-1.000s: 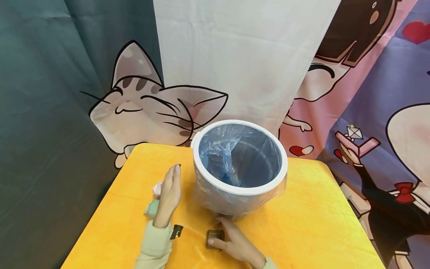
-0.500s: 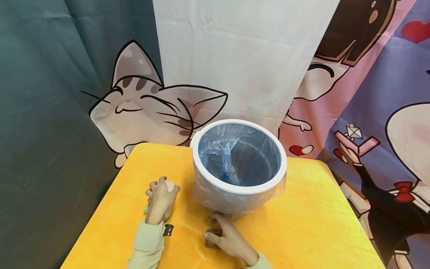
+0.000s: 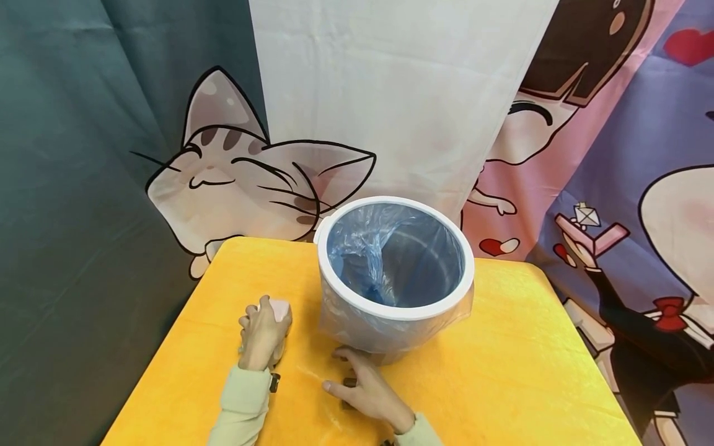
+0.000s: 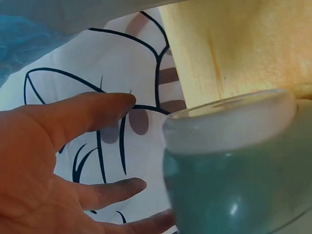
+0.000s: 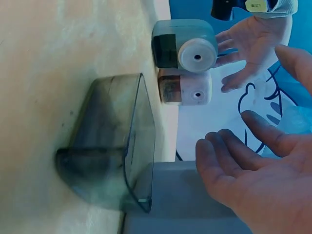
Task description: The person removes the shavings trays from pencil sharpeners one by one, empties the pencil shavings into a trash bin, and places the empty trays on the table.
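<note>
My left hand (image 3: 261, 334) is over the green pencil sharpener (image 5: 183, 34), fingers loosely bent and spread. In the left wrist view a gap shows between thumb and fingers, with the sharpener's pale rim (image 4: 229, 129) beside them. A pink pencil sharpener (image 3: 282, 308) stands just beyond; brownish contents show in its lower part. My right hand (image 3: 368, 390) hovers above a smoky see-through shavings drawer (image 5: 105, 141), thumb and fingers apart, not gripping it. The drawer lies on the table, partly hidden by that hand in the head view.
A white-rimmed bin (image 3: 390, 313) with a clear bluish plastic liner (image 3: 379, 266) stands at the table's middle, just beyond my right hand. A yellow cloth covers the table (image 3: 502, 371). Printed curtains (image 3: 418, 93) hang behind.
My left hand has come down from upright beside the sharpeners to over the green one. My right hand has shifted slightly left and its thumb has moved off the drawer.
</note>
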The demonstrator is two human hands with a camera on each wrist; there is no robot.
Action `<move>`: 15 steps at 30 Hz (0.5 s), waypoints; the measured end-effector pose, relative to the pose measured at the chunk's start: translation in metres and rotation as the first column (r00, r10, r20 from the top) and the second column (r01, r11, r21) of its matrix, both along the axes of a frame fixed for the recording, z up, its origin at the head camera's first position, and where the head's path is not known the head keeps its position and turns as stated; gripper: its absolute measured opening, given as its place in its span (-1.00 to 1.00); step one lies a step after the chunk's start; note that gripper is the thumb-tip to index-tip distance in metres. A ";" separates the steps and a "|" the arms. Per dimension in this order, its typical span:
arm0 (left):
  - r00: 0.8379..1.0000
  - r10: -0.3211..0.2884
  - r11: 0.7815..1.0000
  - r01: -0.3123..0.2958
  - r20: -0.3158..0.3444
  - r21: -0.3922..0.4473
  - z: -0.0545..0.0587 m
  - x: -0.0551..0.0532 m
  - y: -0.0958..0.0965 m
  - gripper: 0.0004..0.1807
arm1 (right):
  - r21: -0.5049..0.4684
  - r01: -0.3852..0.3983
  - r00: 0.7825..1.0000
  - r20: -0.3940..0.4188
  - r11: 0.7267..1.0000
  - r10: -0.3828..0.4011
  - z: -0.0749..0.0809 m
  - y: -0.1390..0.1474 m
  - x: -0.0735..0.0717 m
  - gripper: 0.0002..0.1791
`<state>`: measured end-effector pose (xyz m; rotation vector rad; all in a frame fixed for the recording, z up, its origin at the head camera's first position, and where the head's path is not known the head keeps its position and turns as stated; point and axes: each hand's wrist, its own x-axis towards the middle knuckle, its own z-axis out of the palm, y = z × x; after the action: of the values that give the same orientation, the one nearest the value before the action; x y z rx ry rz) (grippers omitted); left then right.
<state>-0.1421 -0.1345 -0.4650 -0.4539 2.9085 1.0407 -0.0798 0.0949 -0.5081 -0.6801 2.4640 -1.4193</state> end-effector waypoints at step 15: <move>0.988 0.038 0.987 -0.060 -0.151 -0.147 -0.026 -0.001 0.004 -0.26 | -0.006 0.033 0.999 -0.002 0.999 -0.033 -0.006 -0.013 -0.003 -0.48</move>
<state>-0.1428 -0.1306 -0.4911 -0.4751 3.1381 0.8995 -0.0828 0.0815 -0.5143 -0.6454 2.4847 -1.4389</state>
